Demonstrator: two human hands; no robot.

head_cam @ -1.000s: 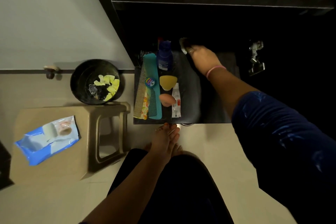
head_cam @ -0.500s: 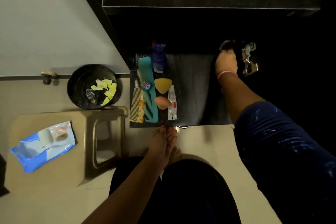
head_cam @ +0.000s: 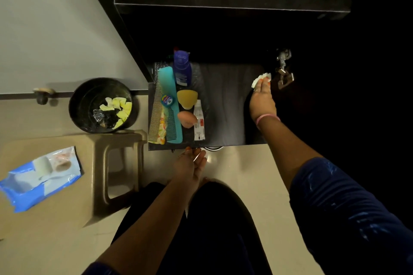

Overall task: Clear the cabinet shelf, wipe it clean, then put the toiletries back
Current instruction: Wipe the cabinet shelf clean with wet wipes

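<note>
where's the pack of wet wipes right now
In the head view the blue wet wipes pack lies at far left on the beige plastic stool, below the round black bin.

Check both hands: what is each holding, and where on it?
Right hand pinches a crumpled white wipe in its fingertips at the shelf's right edge. Left hand holds nothing.

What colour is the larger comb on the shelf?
Teal, the larger comb; clearest in the head view.

Your right hand (head_cam: 262, 100) covers most of the crumpled white wipe (head_cam: 260, 79); the dark cabinet interior (head_cam: 223, 35) shows you nothing.
</note>
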